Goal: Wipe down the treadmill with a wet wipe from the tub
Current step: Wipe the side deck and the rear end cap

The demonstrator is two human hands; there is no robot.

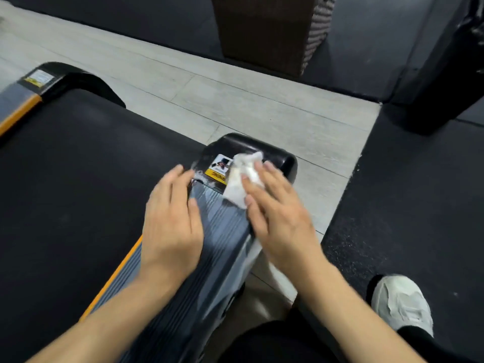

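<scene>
The treadmill's black belt (73, 184) fills the left half of the head view, with an orange-edged ribbed side rail (222, 221) running up to a glossy black end cap (251, 145) that bears a yellow warning sticker. My right hand (277, 218) presses a crumpled white wet wipe (241, 179) flat on the rail just below the end cap, fingers straight. My left hand (172, 221) rests flat on the rail's inner edge beside it, fingers relaxed. The rail looks streaked and wet. No tub is in view.
Pale tiled floor (235, 100) lies beyond the treadmill's end. Dark rubber matting (406, 205) covers the right side. A brown wicker bin (269, 30) stands at the back, a black object (445, 74) at far right. My white shoe (400, 302) is at lower right.
</scene>
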